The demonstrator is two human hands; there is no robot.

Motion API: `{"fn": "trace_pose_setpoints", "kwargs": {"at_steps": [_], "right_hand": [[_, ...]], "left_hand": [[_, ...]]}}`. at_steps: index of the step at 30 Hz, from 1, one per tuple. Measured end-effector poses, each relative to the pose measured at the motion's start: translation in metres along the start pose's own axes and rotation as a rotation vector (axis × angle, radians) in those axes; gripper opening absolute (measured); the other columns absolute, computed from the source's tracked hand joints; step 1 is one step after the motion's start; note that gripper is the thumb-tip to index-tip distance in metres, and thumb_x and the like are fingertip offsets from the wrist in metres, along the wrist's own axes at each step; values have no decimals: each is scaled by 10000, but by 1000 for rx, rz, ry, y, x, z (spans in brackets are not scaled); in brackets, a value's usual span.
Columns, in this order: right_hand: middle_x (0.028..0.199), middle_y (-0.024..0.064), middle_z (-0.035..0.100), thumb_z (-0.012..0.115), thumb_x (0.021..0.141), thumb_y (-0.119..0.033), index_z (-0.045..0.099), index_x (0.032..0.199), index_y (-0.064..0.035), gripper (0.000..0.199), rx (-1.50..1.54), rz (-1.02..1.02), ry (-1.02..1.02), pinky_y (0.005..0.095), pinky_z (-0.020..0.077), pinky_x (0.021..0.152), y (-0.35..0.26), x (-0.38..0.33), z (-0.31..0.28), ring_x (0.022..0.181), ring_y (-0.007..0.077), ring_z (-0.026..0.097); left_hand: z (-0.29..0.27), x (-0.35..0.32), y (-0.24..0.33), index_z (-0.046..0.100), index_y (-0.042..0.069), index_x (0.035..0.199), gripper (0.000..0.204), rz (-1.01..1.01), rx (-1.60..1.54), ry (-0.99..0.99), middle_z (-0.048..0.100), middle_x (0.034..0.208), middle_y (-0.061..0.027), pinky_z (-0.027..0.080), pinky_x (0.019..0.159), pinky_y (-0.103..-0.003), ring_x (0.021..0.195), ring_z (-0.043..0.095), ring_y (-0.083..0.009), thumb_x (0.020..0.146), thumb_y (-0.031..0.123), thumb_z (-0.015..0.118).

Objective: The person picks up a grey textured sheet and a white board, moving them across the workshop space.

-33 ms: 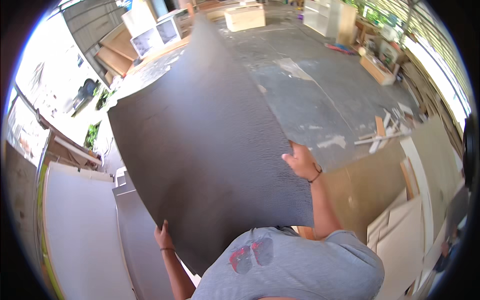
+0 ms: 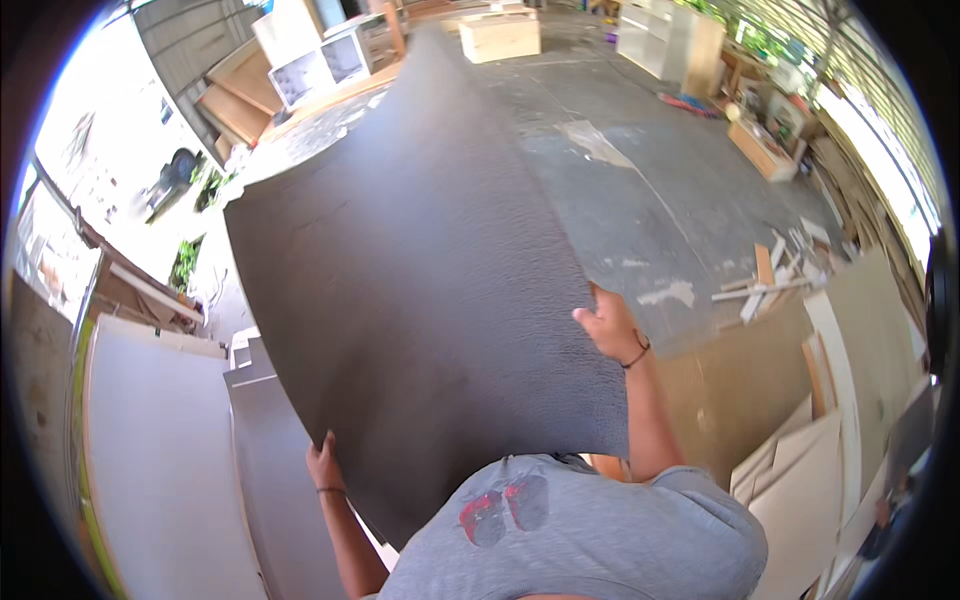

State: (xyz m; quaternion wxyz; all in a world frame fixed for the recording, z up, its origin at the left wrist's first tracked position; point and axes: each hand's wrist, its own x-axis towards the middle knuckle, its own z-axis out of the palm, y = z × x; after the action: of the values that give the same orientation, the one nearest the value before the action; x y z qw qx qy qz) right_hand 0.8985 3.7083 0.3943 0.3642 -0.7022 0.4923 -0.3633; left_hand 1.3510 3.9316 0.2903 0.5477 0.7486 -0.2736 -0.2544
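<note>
One dark sheet [image 2: 430, 280], held before the grey shirt [image 2: 590, 520]. Left hand [image 2: 322, 464] grips its left edge low; right hand [image 2: 611, 325] grips the right edge higher, fingers mostly hidden behind. Step, apparently: steadying or carrying. Next move calls for even support against flexing. Long axis: away from torso, slightly leftward.

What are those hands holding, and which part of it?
A big, dark sheet. The left hand holds its left edge, low down; the right hand holds its right edge, farther up.
</note>
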Motion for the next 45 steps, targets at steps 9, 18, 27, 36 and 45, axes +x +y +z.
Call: {"fn": "trace_pose_setpoints", "kwargs": {"at_steps": [9, 18, 27, 36, 45], "right_hand": [[1010, 139, 588, 497, 736, -21, 484, 1101, 65, 376, 112, 1, 124, 305, 403, 840, 69, 195, -36, 905, 217, 554], [1017, 128, 574, 494, 727, 2, 485, 1085, 58, 363, -10, 168, 360, 304, 380, 865, 85, 366, -71, 936, 217, 534], [1028, 139, 573, 498, 714, 29, 483, 1089, 57, 376, -56, 253, 594, 308, 376, 870, 159, 516, -108, 949, 238, 536], [1080, 139, 569, 518, 738, 19, 477, 1131, 41, 395, -115, 350, 571, 308, 374, 881, 213, 773, -160, 997, 241, 531], [1149, 170, 522, 528, 742, 13, 430, 1183, 43, 453, -205, 238, 515, 315, 332, 935, 321, 1031, -193, 1080, 266, 481]], "left_hand": [[178, 207, 72, 567, -74, 967, 319, -45, -121, -170, 602, 867, -64, 412, 711, -241, 780, 514, -101, 809, 203, 580], [387, 457, 154, 578, -73, 908, 341, 11, -44, -420, 605, 797, -49, 421, 662, -259, 725, 525, -102, 788, 245, 601], [605, 628, 238, 584, -41, 876, 328, 150, 183, -621, 603, 748, -59, 420, 670, -272, 714, 533, -102, 787, 275, 592], [779, 807, 287, 590, -42, 937, 327, 167, 163, -624, 615, 841, -65, 423, 711, -278, 786, 543, -119, 786, 249, 599], [941, 952, 355, 585, -62, 911, 355, 150, 243, -486, 628, 812, -118, 430, 698, -299, 767, 574, -161, 770, 263, 605]]}}
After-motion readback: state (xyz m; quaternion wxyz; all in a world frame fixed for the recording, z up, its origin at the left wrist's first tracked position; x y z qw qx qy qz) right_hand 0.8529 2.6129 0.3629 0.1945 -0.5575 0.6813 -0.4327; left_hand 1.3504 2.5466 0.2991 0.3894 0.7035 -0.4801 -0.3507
